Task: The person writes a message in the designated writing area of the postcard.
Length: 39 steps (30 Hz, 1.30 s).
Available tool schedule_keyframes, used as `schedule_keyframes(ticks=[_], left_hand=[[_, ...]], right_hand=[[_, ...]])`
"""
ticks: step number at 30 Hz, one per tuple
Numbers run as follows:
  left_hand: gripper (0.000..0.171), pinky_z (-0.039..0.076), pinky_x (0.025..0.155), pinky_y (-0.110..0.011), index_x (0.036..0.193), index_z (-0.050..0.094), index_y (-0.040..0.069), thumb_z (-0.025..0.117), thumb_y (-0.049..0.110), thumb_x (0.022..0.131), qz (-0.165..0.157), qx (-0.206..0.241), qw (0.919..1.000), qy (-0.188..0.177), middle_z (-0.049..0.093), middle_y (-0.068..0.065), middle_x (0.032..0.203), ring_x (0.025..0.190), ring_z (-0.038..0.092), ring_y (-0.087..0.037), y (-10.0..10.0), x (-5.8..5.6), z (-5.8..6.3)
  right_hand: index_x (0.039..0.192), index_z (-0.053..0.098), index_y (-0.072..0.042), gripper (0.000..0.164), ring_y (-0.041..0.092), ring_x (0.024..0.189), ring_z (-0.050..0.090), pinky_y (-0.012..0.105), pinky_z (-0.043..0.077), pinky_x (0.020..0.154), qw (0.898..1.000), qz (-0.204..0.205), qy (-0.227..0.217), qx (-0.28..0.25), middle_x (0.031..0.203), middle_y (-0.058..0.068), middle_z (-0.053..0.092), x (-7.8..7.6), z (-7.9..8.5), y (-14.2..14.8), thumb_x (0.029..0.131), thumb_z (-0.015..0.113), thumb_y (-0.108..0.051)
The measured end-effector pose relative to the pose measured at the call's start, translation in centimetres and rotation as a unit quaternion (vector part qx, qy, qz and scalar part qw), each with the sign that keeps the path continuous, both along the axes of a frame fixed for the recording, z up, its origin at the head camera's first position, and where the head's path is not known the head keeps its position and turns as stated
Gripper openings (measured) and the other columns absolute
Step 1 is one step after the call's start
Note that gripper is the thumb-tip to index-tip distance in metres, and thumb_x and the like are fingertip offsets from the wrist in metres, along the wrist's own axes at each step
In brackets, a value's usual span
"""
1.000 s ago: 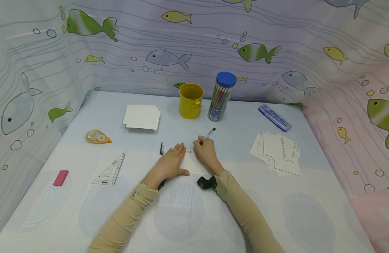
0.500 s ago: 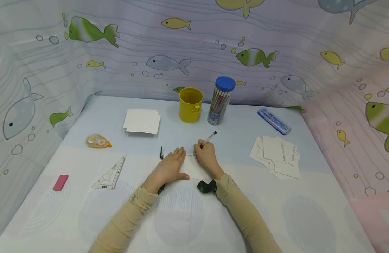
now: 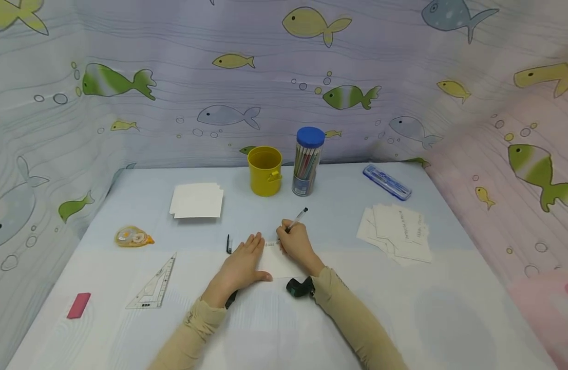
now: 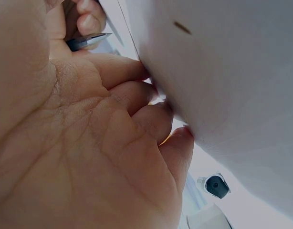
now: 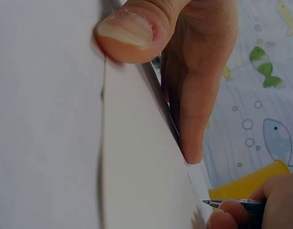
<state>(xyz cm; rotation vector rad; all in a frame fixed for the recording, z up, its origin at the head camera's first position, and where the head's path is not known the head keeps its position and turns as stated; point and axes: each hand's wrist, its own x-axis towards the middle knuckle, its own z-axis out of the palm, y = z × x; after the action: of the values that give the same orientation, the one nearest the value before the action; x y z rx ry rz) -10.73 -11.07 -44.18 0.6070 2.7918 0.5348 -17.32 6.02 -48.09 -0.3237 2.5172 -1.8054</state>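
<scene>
My right hand (image 3: 297, 245) pinches a clear-barrelled pen (image 3: 299, 217), its tip low over a small white card (image 3: 280, 264). A short line of writing shows near the card's top edge. In the right wrist view the pen tip (image 5: 207, 202) is just off the card's surface or right at its edge. Flat beside the writing, my left hand (image 3: 240, 266) rests on the card's left side with fingers extended and thumb along the lower edge. A black pen cap (image 3: 229, 244) lies just left of its fingertips. Wrist cameras are strapped below both hands.
Blank cards (image 3: 197, 200) lie stacked back left; written cards (image 3: 397, 234) spread at right. Behind stand a yellow bucket (image 3: 265, 174) and a pencil jar (image 3: 307, 164). A blue case (image 3: 387, 182), correction tape (image 3: 133, 237), set square (image 3: 154, 288) and pink eraser (image 3: 78, 306) lie around.
The head view has tilted up and turned slightly right, so everything appears lower and further left. My left hand stays on the card; my right hand keeps holding the pen at the written line.
</scene>
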Motion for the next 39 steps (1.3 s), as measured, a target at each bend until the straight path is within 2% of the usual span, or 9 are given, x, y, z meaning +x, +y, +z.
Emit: schedule_keyframes(ticks=[5, 13, 19, 31, 39], left_hand=[[0.096, 0.027, 0.117, -0.055, 0.145, 0.033, -0.011, 0.077, 0.042, 0.078, 0.005, 0.009, 0.9999, -0.009, 0.026, -0.027, 0.156, 0.146, 0.024, -0.042, -0.21, 0.74, -0.15], [0.094, 0.027, 0.117, -0.055, 0.145, 0.033, -0.011, 0.076, 0.041, 0.079, -0.003, 0.004, 1.0000, 0.005, 0.026, -0.027, 0.156, 0.146, 0.024, -0.042, -0.14, 0.41, 0.51], [0.095, 0.026, 0.118, -0.054, 0.146, 0.032, -0.010, 0.076, 0.042, 0.079, 0.002, 0.000, 1.0000, -0.003, 0.024, -0.026, 0.157, 0.147, 0.022, -0.041, -0.25, 0.30, 0.43], [0.095, 0.025, 0.118, -0.054, 0.147, 0.031, -0.009, 0.075, 0.043, 0.080, 0.002, -0.001, 1.0000, -0.008, 0.023, -0.025, 0.158, 0.147, 0.021, -0.040, -0.18, 0.28, 0.19], [0.095, 0.024, 0.119, -0.053, 0.147, 0.030, -0.008, 0.074, 0.043, 0.080, 0.003, -0.008, 0.9999, -0.012, 0.022, -0.024, 0.158, 0.148, 0.021, -0.039, -0.31, 0.31, 0.21]], right_hand=[[0.057, 0.039, -0.012, 0.036, 0.005, 0.030, 0.040, 0.019, 0.027, 0.032, 1.000, 0.010, -0.009, 0.010, 0.041, -0.004, 0.045, 0.61, -0.32, -0.31, 0.092, 0.047, -0.006], [0.058, 0.039, -0.012, 0.035, 0.004, 0.032, 0.040, 0.018, 0.026, 0.032, 0.999, 0.007, 0.025, 0.032, 0.041, -0.005, 0.044, 0.14, 0.10, -0.41, 0.091, 0.047, -0.006], [0.058, 0.037, -0.014, 0.035, 0.005, 0.032, 0.040, 0.017, 0.025, 0.033, 0.999, 0.005, 0.017, 0.050, 0.041, -0.005, 0.043, 0.06, 0.09, -0.58, 0.090, 0.047, -0.006], [0.058, 0.039, -0.013, 0.036, 0.006, 0.033, 0.041, 0.018, 0.025, 0.034, 1.000, 0.003, 0.010, 0.027, 0.040, -0.005, 0.044, 0.32, 0.08, -0.43, 0.091, 0.049, -0.008], [0.058, 0.039, -0.013, 0.034, 0.005, 0.033, 0.038, 0.017, 0.025, 0.033, 0.999, 0.001, 0.011, 0.051, 0.042, -0.006, 0.043, 0.18, 0.12, -0.71, 0.090, 0.049, -0.007]])
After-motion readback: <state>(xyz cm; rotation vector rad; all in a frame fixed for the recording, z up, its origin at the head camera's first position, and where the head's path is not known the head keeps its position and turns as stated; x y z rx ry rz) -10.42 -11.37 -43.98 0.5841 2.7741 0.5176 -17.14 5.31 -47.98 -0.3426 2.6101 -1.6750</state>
